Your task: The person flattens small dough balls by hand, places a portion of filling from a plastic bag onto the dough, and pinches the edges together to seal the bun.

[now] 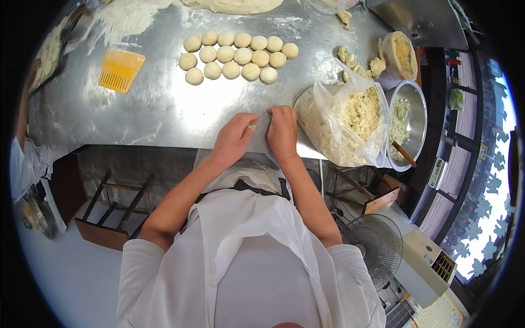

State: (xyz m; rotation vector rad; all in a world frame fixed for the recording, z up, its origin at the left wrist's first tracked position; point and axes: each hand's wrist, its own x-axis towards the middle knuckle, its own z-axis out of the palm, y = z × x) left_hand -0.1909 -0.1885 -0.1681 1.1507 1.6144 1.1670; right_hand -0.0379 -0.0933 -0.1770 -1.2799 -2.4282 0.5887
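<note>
My left hand (234,137) is over the near edge of the steel worktop (151,119), fingers curled, with a small pale bit at its thumb that I cannot make out. Just right of it, my right hand (283,129) rests its bent fingertips on the steel; whether it holds anything is hidden. Beyond both hands lie several round dough balls (224,54) in three rows. Close to my right hand stands a plastic bag of crumbly yellow filling with green bits (363,110). An orange toothed plastic scraper (122,70) lies to the left.
A metal bowl (422,119) of pale green filling with a wooden handle (404,154) is at the right. Dough scraps (377,67) lie beyond the bag. A large dough piece (238,5) is at the far edge. Another person's arm (23,102) is at the far left; a fan (373,246) stands below right.
</note>
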